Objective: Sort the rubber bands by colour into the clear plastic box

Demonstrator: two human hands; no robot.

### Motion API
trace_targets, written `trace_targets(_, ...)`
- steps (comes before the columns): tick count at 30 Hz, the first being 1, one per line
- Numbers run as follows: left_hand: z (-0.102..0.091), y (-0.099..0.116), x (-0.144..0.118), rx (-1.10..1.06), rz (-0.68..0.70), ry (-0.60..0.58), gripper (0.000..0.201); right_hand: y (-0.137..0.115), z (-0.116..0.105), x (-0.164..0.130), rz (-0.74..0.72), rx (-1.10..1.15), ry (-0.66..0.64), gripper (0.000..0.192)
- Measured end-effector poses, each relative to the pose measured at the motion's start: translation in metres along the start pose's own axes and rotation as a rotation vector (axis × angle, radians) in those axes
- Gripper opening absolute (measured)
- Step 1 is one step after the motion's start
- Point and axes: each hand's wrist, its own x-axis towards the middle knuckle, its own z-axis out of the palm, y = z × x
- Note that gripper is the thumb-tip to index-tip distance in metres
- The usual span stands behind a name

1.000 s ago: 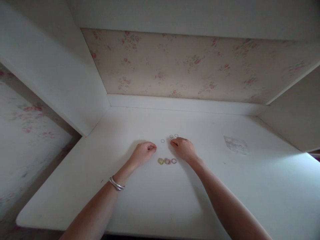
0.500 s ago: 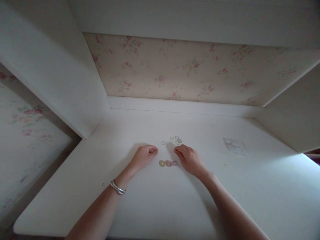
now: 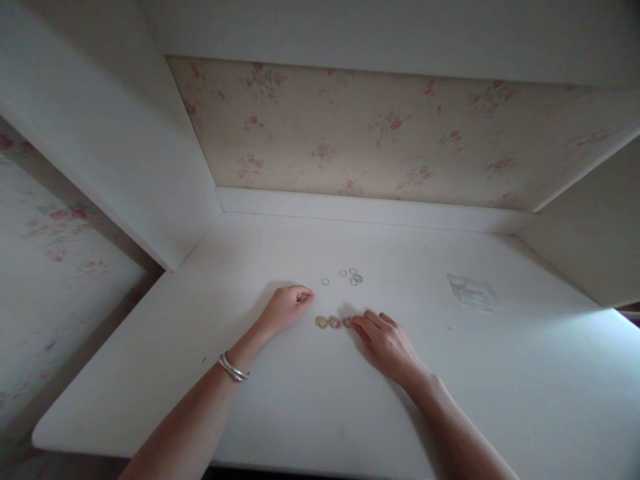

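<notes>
Two hands at a row of small rings on a white desk

The white desk sits in an alcove backed by floral wallpaper; a clear plastic bag lies well off to the right. The left hand, curled into a loose fist, rests beside the row of coloured rings; whether it holds anything I cannot tell. The right hand lies flat, fingers extended, fingertips touching the row's right end. Loose small rings are scattered just beyond.

on the white desk, the left hand rests curled at nine o'clock of a row of coloured rings, the right hand touches the row's three o'clock end, and small clear rings lie at twelve o'clock.
</notes>
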Motion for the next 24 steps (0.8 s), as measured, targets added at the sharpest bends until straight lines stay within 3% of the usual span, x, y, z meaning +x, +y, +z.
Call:
trace_targets(16, 0.0007, 0.0029, -0.0011, 0.023, -0.015, 0.011, 0.029, -0.0027, -0.0011, 0.0004, -0.007, 0.047, -0.046, 0.022)
trace_targets(24, 0.0021, 0.0034, -0.0011, 0.022, -0.006, 0.008, 0.028, 0.0073, -0.0068, 0.0003, 0.214, 0.151, 0.171, 0.026)
